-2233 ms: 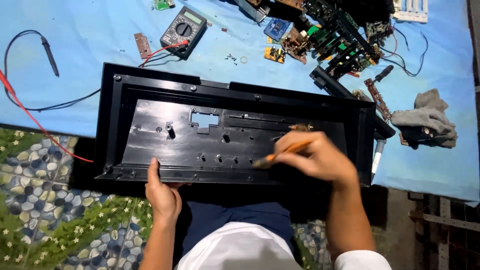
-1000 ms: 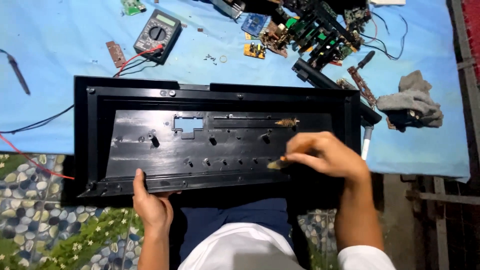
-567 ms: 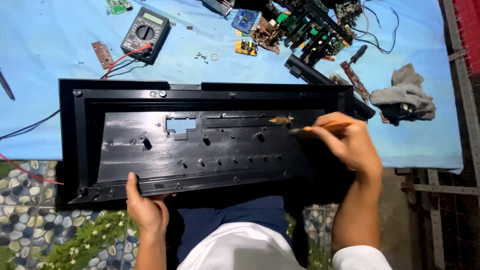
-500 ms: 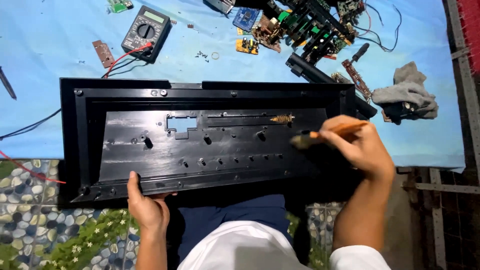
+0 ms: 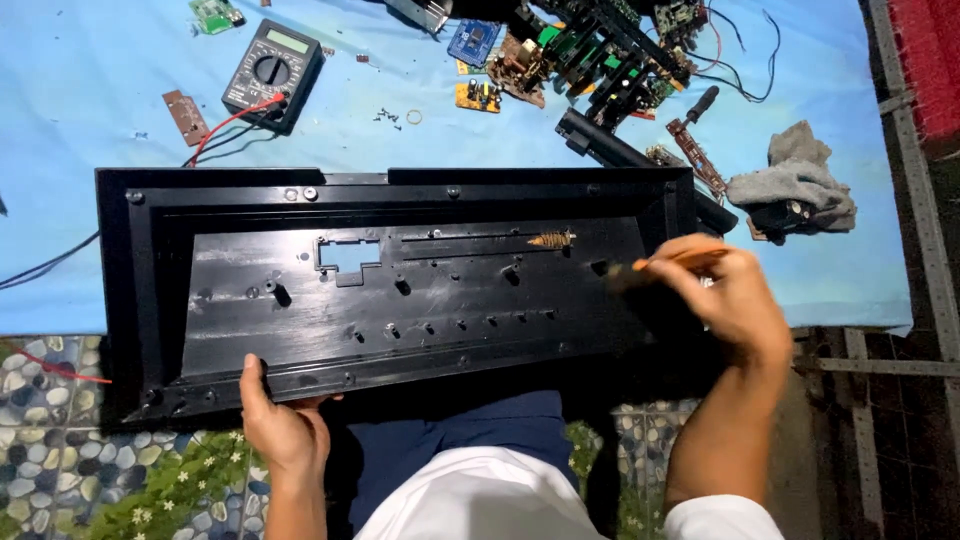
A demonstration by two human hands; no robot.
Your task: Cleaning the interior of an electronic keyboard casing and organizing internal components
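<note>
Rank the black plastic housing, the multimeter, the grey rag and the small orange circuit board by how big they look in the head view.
1. black plastic housing, by far the largest
2. grey rag
3. multimeter, close to the rag, so that order is unsure
4. small orange circuit board

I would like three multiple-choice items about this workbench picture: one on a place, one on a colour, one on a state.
1. Where does the multimeter lie?
A. far left of the blue cloth
B. inside the black casing
C. on the grey rag

2. What colour is the brush handle?
A. green
B. orange
C. white

3. What does the left hand do?
A. holds the brush
B. hangs free
C. grips the casing's near edge

Answers: 1 A, it sits beyond the casing; 2 B, orange shows in the right hand; 3 C, thumb lies on the edge.
</note>
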